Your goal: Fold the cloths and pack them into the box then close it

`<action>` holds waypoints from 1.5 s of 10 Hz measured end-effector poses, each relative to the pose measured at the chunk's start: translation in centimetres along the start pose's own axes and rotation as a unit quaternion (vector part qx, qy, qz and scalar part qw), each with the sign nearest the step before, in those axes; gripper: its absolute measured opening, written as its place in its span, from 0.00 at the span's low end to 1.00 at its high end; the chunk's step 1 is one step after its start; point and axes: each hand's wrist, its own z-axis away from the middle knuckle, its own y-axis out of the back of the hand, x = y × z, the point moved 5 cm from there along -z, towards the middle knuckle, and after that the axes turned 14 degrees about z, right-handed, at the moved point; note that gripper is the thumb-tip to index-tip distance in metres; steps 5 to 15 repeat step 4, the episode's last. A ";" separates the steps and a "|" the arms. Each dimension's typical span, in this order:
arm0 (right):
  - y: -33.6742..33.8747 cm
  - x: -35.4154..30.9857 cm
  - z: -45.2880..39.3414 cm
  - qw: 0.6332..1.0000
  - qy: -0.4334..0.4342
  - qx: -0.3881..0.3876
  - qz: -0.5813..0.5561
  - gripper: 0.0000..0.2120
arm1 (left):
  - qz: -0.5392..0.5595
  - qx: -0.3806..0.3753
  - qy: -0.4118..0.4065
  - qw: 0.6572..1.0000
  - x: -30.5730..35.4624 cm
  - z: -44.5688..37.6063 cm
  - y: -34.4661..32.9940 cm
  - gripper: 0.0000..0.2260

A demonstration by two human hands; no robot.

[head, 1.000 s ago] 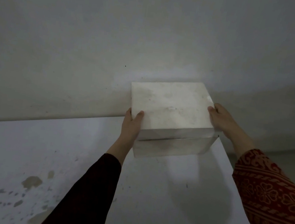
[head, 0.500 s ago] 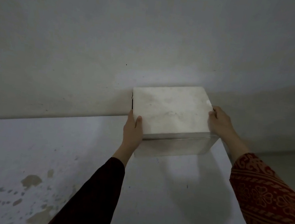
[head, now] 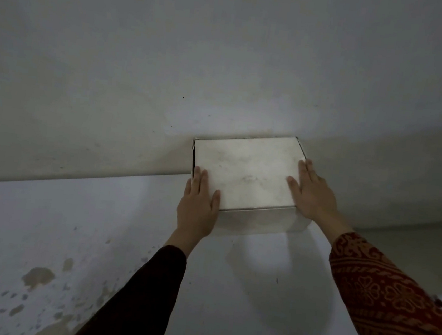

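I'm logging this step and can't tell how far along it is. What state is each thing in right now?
box: lid down, closed, standing on the table against the wall.
left hand: open, flat on the lid's left edge.
right hand: open, flat on the lid's right edge.
table: white, paint chipped at front left.

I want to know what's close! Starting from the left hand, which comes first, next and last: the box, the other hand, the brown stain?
1. Box: under the left hand, touching it.
2. Right hand: across the box, on its right edge.
3. Brown stain: farthest, down on the table's left.
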 end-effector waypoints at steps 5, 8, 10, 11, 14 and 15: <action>0.3 -8.2 4.4 0.996 0.073 -0.011 0.057 0.30 | -0.024 -0.265 -0.029 0.964 -1.3 2.0 4.7 0.28; 0.3 -8.2 4.4 0.996 0.073 -0.011 0.057 0.30 | -0.024 -0.265 -0.029 0.964 -1.3 2.0 4.7 0.28; 0.3 -8.2 4.4 0.996 0.073 -0.011 0.057 0.30 | -0.024 -0.265 -0.029 0.964 -1.3 2.0 4.7 0.28; 0.3 -8.2 4.4 0.996 0.073 -0.011 0.057 0.30 | -0.024 -0.265 -0.029 0.964 -1.3 2.0 4.7 0.28; 0.3 -8.2 4.4 0.996 0.073 -0.011 0.057 0.30 | -0.024 -0.265 -0.029 0.964 -1.3 2.0 4.7 0.28; 0.3 -8.2 4.4 0.996 0.073 -0.011 0.057 0.30 | -0.024 -0.265 -0.029 0.964 -1.3 2.0 4.7 0.28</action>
